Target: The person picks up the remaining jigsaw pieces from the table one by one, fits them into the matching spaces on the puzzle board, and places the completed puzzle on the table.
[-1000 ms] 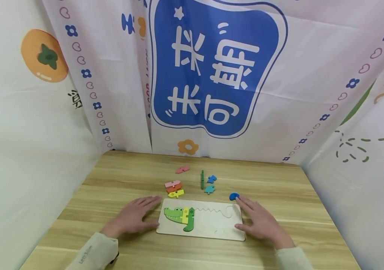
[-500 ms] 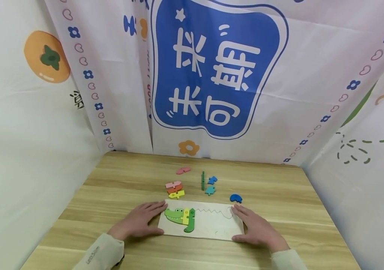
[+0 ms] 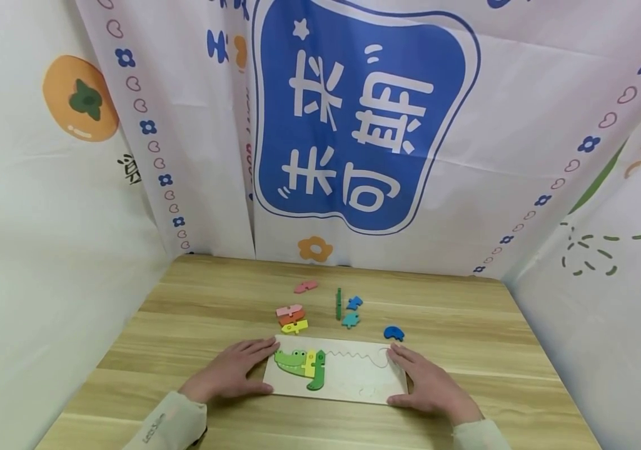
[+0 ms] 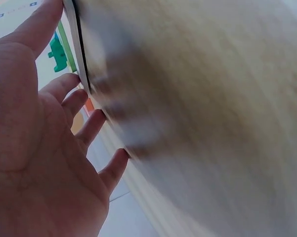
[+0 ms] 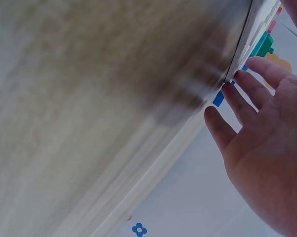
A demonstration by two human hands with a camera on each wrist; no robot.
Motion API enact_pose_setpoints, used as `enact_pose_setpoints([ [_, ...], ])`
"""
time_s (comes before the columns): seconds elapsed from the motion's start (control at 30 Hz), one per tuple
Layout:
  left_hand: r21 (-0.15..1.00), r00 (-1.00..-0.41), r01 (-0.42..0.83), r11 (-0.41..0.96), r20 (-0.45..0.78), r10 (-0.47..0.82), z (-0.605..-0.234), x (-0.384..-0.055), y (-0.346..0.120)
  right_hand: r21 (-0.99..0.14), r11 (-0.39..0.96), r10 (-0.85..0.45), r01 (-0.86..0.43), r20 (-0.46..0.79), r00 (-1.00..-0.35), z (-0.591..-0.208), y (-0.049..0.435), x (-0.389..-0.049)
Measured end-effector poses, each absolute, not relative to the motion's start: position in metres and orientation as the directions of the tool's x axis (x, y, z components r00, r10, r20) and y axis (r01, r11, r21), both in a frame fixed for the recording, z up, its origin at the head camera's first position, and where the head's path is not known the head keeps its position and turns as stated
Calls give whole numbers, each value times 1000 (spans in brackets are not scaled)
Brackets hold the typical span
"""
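Note:
A pale wooden puzzle board (image 3: 354, 381) lies flat on the table, with a green crocodile head (image 3: 290, 362), a yellow piece (image 3: 310, 363) and a green leg piece (image 3: 319, 373) joined at its left. My left hand (image 3: 232, 370) rests at the board's left end, fingertips at the far corner and thumb at the near one. At the right end, my right hand (image 3: 426, 381) mirrors it. Both wrist views show spread, fairly straight fingers touching the board's edge. Just beyond the right fingertips sits a dark blue curved piece (image 3: 393, 333).
Behind the board lie loose pieces: a yellow one (image 3: 294, 327), an orange-red one (image 3: 293, 317), a light pink one (image 3: 289, 310), a darker pink one (image 3: 306, 286), a teal one (image 3: 351, 320) and a blue one (image 3: 354, 302). A narrow green piece (image 3: 339, 304) stands beside them.
Both hands have moved inward onto the board's ends, and the right fingers have left the dark blue piece. Over the last half second the hands have stayed in place.

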State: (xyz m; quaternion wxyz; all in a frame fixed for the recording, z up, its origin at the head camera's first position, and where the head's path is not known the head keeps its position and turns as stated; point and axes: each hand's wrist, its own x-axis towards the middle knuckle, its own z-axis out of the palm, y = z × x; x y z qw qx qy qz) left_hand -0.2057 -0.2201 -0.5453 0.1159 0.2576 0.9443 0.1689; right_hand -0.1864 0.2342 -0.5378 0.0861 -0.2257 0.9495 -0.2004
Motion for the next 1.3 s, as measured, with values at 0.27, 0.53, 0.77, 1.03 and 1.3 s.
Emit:
enact_pose_setpoints([
  [0.27, 403, -900, 362, 841, -85, 428, -538, -228, -208, -423, 819, -458, -389, -73, -886, -539, 235, -187],
  [0.53, 405, -901, 397, 824, 1, 433, -533, -262, -180, -423, 819, -454, -388, -66, -888, -540, 236, -187],
  [0.77, 355, -898, 414, 838, 5, 441, -537, -278, -162, -418, 820, -455, -392, -59, -888, -539, 236, -187],
  [1.03, 335, -905, 414, 846, 51, 422, -538, -286, -154, -425, 816, -456, -391, -57, -888, -536, 234, -190],
  [1.3, 305, -875, 479, 823, 88, 477, -539, -285, -151, -439, 815, -453, -379, -75, -888, -538, 235, -188],
])
